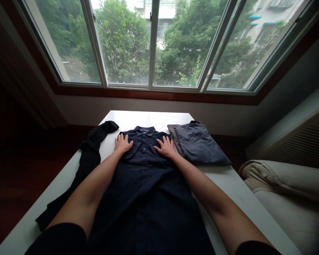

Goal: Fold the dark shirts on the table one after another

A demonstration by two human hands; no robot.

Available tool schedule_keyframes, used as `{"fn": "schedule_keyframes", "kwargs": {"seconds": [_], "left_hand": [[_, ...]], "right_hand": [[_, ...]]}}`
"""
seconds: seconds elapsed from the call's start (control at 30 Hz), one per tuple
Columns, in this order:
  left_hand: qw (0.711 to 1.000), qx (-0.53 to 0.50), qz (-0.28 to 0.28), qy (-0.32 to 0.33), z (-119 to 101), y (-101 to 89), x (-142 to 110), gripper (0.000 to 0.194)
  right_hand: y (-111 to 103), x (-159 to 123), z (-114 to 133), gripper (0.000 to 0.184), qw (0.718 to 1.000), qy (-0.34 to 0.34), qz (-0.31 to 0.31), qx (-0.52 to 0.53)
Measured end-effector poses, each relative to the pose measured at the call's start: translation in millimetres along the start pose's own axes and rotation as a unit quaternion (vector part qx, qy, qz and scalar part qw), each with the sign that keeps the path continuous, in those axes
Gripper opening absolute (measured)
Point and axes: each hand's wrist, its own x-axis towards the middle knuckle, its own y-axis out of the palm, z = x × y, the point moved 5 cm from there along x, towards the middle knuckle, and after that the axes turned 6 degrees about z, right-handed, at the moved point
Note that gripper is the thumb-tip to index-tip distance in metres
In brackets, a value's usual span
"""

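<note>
White table [224,182] near, window [151,53] far, dark red floor [16,198] left. Left hand [123,143] and right hand [166,146] rest flat, fingers spread, on navy shirt [145,180].

We lose the navy shirt's [145,191] hem past the bottom edge. Left hand [123,143] and right hand [165,146] hide bits of its upper front; both palms hidden from us too. Pale marking inside the collar [145,133]: too small for us to read. Black garment [90,152] partly behind the left forearm [95,184], type unclear. Folded clothes [202,141]: we can't count layers. White table [244,194] cut off below, window [130,42] at the top, pale upholstery [295,205] at right.
</note>
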Motion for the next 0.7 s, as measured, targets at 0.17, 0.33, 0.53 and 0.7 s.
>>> {"fn": "schedule_keyframes", "kwargs": {"seconds": [0.17, 0.33, 0.53, 0.7], "left_hand": [[1.0, 0.004, 0.006, 0.007, 2.6, 2.0, 10.9, 0.084], [1.0, -0.007, 0.028, -0.002, 8.3, 0.7, 26.9, 0.088], [0.999, -0.023, 0.04, 0.01, 7.0, -10.2, 30.0, 0.084], [0.998, 0.022, -0.018, 0.051, -1.8, -10.4, 16.5, 0.073]], "right_hand": [[-4.4, 9.5, -5.2, 0.097, 0.999, 0.024, 0.02, 0.019], [-4.6, 23.7, -9.1, 0.104, 0.999, 0.018, 0.03, 0.025], [-8.2, 31.8, -12.2, 0.097, 0.999, 0.023, 0.037, 0.021], [-12.2, 28.5, -4.5, 0.089, 1.0, 0.019, -0.002, 0.024]]}}
